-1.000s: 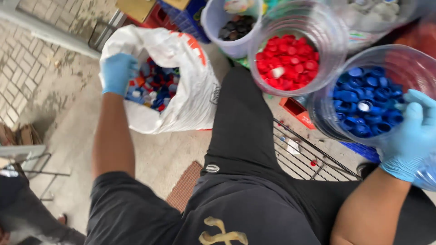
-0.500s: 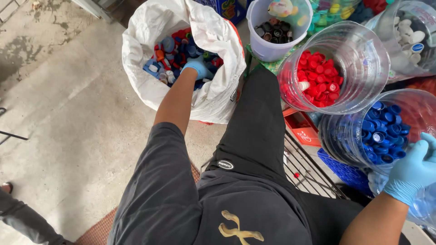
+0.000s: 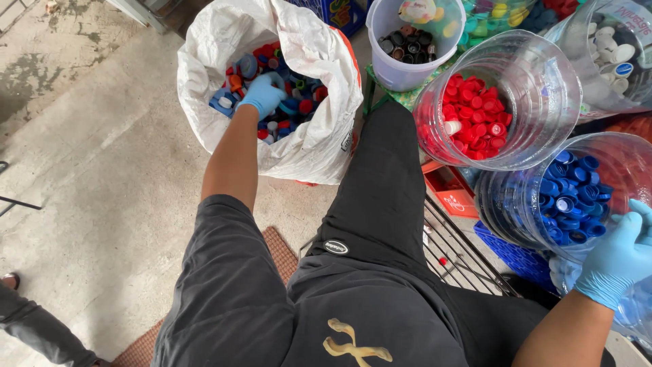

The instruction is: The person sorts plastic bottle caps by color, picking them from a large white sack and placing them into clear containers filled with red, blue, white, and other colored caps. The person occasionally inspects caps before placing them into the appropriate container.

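The left hand (image 3: 263,94) is digging, fingers curled, into one white bag (image 3: 319,136) of mixed caps (image 3: 299,105). The right hand (image 3: 621,255) is gripping one clear jar of blue caps (image 3: 530,204). One jar of red caps (image 3: 536,88) is standing beside it.

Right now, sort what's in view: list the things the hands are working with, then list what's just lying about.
In use:
left hand in the white sack of mixed caps
right hand on the clear jar of blue caps

Lying about:
jar of red caps
tub of dark caps
orange box
wire rack

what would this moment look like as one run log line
left hand: in white sack of mixed caps | right hand: gripping clear jar of blue caps | red-cap jar: untouched
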